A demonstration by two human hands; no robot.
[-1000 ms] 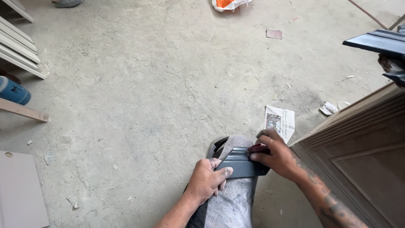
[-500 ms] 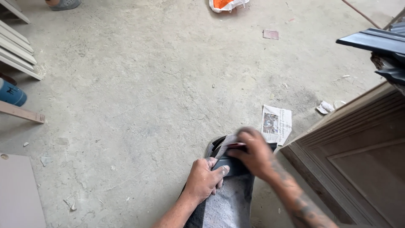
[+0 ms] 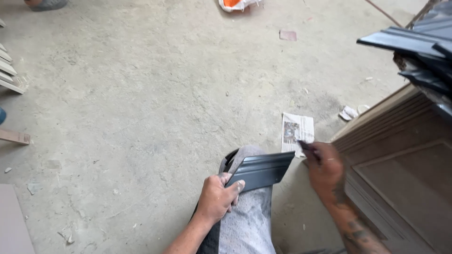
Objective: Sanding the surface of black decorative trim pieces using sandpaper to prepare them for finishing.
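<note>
A short piece of dark grey moulding rests across my knee, which is in grey dusty trousers. My left hand grips the moulding's left end, thumb on top. My right hand is off the moulding, just to the right of its end, and is blurred. Its fingers pinch a small dark thing that I cannot identify.
A brown panelled door lies at the right with a stack of dark mouldings above it. On the concrete floor are a sheet of newspaper, crumpled paper, an orange and white bag, wooden strips and a pale board.
My right hand has left the top of the moulding and swung right towards the door. The moulding's right end now shows bare. My left hand has kept its grip.
</note>
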